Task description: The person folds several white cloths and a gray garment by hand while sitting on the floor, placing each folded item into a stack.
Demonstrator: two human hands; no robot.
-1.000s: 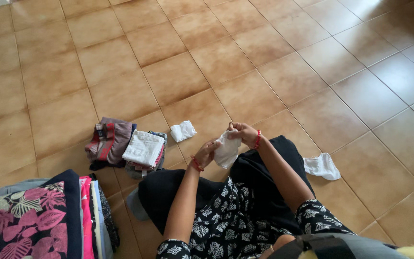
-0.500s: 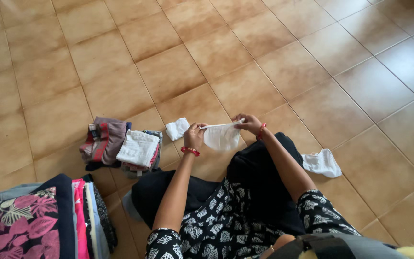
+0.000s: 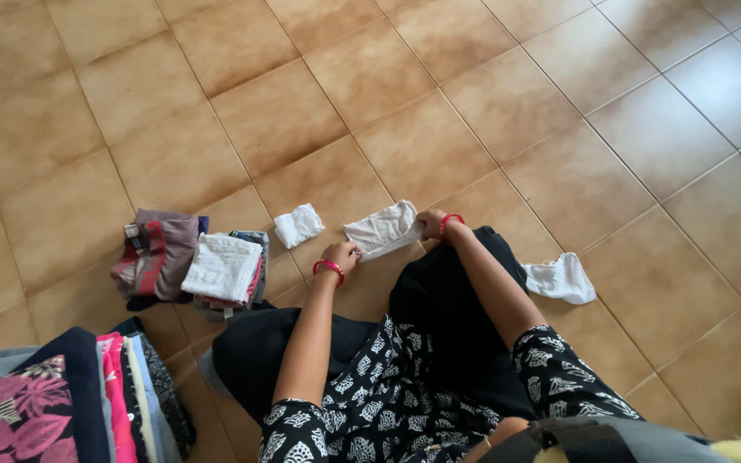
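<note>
I sit on a tiled floor with a small white cloth garment point(image 3: 382, 228) spread flat on the tile in front of my knees. My left hand point(image 3: 340, 255) pinches its near left corner. Its right edge is held by my right hand point(image 3: 430, 223). Both wrists wear red bangles. Just left of the garment lies a small folded white cloth point(image 3: 298, 225). Another white garment point(image 3: 562, 279) lies crumpled on the floor to the right of my leg.
Two small stacks of folded clothes sit at the left: one with a white piece on top point(image 3: 223, 267), one grey and red point(image 3: 156, 254). A larger pile of folded fabrics point(image 3: 62, 403) with a pink leaf print fills the bottom left corner.
The white garment was bunched between my hands, then stretched out in the air, and now lies lowered onto the floor. My hands moved apart and down. The view shifted slightly.
</note>
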